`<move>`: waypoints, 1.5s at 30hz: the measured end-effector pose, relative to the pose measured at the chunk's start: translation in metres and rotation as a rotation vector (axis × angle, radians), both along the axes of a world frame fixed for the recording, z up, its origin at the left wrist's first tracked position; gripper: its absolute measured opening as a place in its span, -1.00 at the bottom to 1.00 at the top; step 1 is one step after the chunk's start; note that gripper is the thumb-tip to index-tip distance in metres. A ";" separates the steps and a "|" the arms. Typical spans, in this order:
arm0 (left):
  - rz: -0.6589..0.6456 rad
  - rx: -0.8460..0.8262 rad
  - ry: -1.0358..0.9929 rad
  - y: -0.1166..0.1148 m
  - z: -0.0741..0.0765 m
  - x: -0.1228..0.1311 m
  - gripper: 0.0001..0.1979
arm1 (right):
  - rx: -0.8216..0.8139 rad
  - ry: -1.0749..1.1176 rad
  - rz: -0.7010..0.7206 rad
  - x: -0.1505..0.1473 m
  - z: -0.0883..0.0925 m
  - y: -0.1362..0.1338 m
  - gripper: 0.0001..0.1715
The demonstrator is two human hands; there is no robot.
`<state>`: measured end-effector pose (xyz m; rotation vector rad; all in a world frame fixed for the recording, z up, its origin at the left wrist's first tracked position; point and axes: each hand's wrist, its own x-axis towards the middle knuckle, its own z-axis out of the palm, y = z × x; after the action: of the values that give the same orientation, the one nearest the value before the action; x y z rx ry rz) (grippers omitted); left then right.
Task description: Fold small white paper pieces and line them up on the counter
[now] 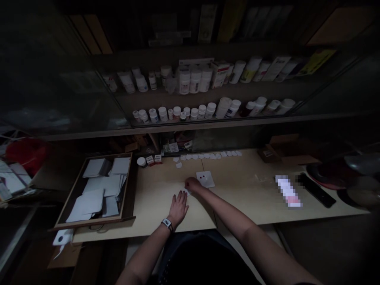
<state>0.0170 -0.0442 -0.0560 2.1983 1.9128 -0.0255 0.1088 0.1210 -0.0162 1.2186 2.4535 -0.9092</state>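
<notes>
White paper scrap [187, 192] under right hand [192, 184], beside left hand [179, 207]

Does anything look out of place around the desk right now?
Yes: a white paper packet sits outside the open wooden drawer, just below its front corner, apart from the similar packets inside it.

Two bare hands show: one open left hand [178, 208] and one right hand [192, 184]. Beside the shallow wooden drawer [92, 225] lie one white-capped round jar [141, 162] and two small red-and-white cartons [154, 159]; the pale wooden counter [154, 209] carries one white square card [204, 179] and one black remote control [316, 190].
</notes>
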 end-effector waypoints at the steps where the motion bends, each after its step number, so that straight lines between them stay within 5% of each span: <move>1: -0.008 -0.003 -0.002 0.001 0.000 -0.001 -0.42 | 0.000 0.010 -0.016 0.001 -0.001 -0.001 -0.87; 11: -0.047 0.000 0.032 -0.005 -0.005 -0.007 -0.40 | -0.041 0.030 -0.109 0.007 -0.010 -0.004 -0.86; 18: -0.063 -0.050 -0.030 0.001 0.008 -0.007 -0.39 | 0.002 0.133 -0.128 0.018 -0.008 -0.019 -0.80; 26: -0.020 -0.109 -0.075 0.004 0.024 -0.005 -0.40 | 0.244 0.373 0.088 0.034 -0.022 -0.035 -0.79; 34: -0.036 -0.090 -0.020 0.005 0.018 -0.005 -0.39 | 0.336 0.374 0.290 0.041 -0.027 -0.041 -0.78; 45: -0.073 -0.083 0.003 0.001 0.012 -0.005 -0.33 | 0.315 0.365 0.263 0.045 -0.025 -0.044 -0.76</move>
<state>0.0121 -0.0433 -0.0444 2.2134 1.7986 -0.1189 0.1536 0.0775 -0.0412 0.8366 3.0506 -0.7443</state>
